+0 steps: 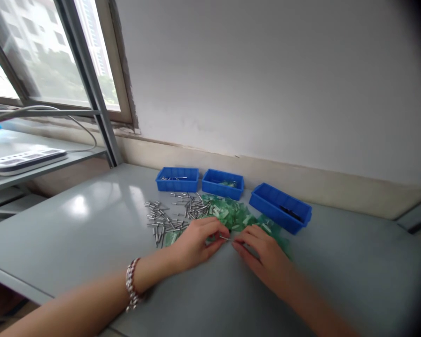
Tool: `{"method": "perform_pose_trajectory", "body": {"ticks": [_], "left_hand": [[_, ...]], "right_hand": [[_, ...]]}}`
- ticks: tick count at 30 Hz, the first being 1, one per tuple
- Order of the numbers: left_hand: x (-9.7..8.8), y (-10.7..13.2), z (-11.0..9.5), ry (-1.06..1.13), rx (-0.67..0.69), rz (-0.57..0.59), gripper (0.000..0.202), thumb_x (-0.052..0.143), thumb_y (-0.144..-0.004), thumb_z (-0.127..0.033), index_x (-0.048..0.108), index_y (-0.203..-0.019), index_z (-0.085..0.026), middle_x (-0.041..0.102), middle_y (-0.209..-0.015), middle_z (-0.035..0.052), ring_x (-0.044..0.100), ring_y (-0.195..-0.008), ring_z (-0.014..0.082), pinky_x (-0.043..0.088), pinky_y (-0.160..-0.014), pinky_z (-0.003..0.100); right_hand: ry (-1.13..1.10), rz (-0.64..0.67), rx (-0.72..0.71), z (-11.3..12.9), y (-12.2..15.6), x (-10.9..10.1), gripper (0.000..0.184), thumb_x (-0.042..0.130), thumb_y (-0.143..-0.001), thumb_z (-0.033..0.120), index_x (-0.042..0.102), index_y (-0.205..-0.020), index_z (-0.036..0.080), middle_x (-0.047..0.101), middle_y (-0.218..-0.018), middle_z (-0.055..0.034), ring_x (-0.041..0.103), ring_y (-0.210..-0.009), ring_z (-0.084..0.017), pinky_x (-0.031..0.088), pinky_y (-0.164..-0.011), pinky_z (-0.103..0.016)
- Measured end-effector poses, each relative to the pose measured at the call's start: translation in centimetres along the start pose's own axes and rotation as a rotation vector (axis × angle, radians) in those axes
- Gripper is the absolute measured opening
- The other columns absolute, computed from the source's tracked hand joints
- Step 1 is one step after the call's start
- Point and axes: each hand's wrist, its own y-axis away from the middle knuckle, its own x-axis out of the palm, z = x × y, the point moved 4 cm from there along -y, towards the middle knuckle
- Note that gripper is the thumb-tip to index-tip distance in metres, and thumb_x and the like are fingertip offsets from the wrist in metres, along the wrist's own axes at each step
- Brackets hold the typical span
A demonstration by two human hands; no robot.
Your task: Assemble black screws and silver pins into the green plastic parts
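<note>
The left hand (196,245) pinches a thin metal pin (225,238) in its fingers, and the pin pokes out to the right. The right hand (263,255) is close by, with its fingers curled in just beside the pin's tip. I cannot tell if they hold it. Green plastic bags (228,213) and a pile of metal pins (168,220) lie just past the hands on the gray table (73,234). Three blue bins (222,184) sit farther back.
</note>
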Motion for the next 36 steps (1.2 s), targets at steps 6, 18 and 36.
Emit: {"method": "perform_pose_trajectory", "body": {"ticks": [6, 18, 36], "left_hand": [[-0.21, 0.33, 0.62, -0.041, -0.049, 0.094, 0.017, 0.051, -0.076, -0.015, 0.055, -0.093, -0.015, 0.057, -0.085, 0.0049, 0.054, -0.073, 0.0126, 0.046, -0.065, 0.025], [-0.26, 0.21, 0.4, -0.175, -0.056, 0.149, 0.014, 0.048, -0.082, -0.023, 0.058, -0.087, -0.015, 0.058, -0.085, 0.0057, 0.052, -0.083, 0.0174, 0.042, -0.077, 0.035], [0.21, 0.45, 0.51, -0.108, -0.037, 0.138, 0.013, 0.048, -0.081, -0.022, 0.057, -0.087, -0.015, 0.055, -0.086, 0.006, 0.053, -0.079, 0.0154, 0.046, -0.07, 0.029]], "right_hand": [[-0.048, 0.022, 0.007, -0.1, -0.03, 0.32, 0.017, 0.045, -0.087, 0.017, 0.06, -0.079, 0.018, 0.056, -0.077, -0.0022, 0.054, -0.077, -0.016, 0.044, -0.07, -0.029], [-0.006, 0.008, 0.015, -0.25, 0.02, 0.5, 0.017, 0.043, -0.087, 0.017, 0.06, -0.084, 0.017, 0.054, -0.078, -0.0044, 0.052, -0.077, -0.018, 0.044, -0.071, -0.033], [-0.038, -0.052, 0.047, -0.41, 0.08, 0.87, 0.013, 0.052, -0.077, 0.009, 0.059, -0.077, 0.019, 0.055, -0.075, -0.0016, 0.053, -0.074, -0.016, 0.044, -0.066, -0.029]]}}
